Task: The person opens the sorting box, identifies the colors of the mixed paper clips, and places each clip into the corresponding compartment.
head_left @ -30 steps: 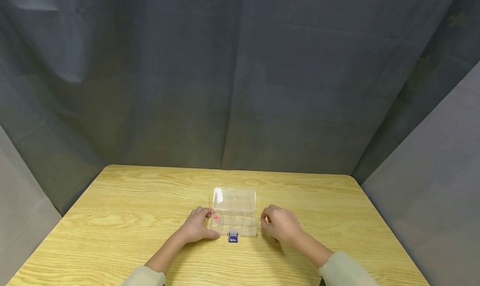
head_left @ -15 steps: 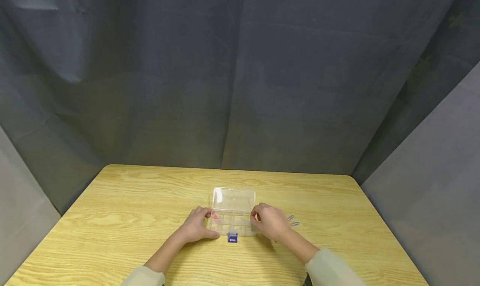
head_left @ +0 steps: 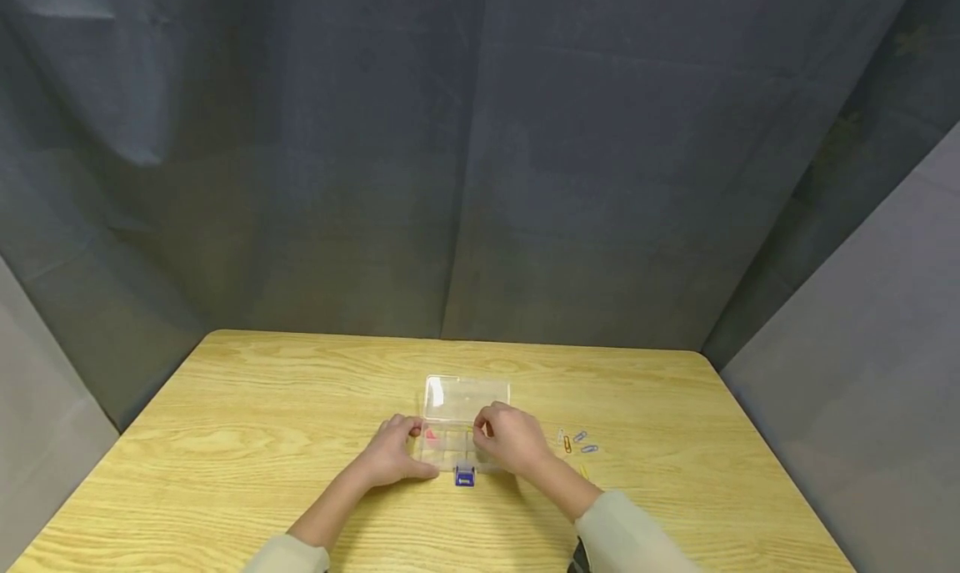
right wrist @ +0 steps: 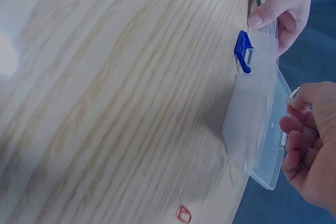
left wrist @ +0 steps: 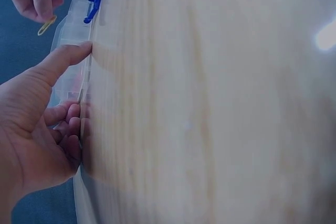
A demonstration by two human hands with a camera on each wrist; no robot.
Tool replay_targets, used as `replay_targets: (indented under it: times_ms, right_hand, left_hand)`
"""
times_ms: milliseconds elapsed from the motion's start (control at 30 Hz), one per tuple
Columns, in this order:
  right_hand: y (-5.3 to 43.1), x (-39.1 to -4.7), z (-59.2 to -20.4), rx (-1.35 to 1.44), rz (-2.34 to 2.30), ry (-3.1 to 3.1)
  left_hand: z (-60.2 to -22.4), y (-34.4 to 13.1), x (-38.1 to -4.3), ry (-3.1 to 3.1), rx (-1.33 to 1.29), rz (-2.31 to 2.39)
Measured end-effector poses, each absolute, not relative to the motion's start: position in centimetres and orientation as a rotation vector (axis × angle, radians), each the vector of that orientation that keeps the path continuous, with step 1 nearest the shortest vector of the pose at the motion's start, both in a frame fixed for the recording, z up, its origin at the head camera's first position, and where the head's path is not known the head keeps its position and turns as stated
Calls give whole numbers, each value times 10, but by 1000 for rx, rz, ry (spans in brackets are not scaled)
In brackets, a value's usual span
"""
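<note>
A clear plastic compartment box (head_left: 453, 456) lies on the table with its lid (head_left: 467, 398) raised at the back and a blue latch (head_left: 465, 476) at the front. My left hand (head_left: 390, 456) holds its left end, thumb at the front corner and fingers curled along the side. Over the box's compartments, my right hand (head_left: 513, 439) pinches a yellow paper clip (left wrist: 47, 25) between thumb and forefinger. Something small and pinkish red (head_left: 431, 434) sits in the back left compartment; its kind is too small to tell.
Right of the box lie several loose paper clips: an orange-red one (head_left: 567, 444), two blue ones, one of them nearer (head_left: 589, 449), a whitish one (head_left: 560, 435) and something yellow (head_left: 584, 470) partly behind the right forearm. Dark cloth (head_left: 465, 181) hangs behind the wooden table (head_left: 262, 439).
My right hand has moved left from beside the box to over its compartments with the yellow paper clip, uncovering the loose clips on the table. The left hand has stayed in place.
</note>
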State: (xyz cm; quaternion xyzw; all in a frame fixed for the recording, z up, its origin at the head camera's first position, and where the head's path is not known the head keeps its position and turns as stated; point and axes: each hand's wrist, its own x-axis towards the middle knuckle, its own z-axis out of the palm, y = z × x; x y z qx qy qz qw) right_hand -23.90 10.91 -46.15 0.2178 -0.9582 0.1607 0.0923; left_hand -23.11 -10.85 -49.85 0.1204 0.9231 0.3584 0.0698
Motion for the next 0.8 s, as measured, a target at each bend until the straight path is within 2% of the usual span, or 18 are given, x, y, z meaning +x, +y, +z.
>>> replay_targets:
  times_ms: [800]
  right_hand:
    - [93, -243, -468, 603, 570, -2924]
  left_hand:
    - [-498, -108, -231, 2782, 360, 1058]
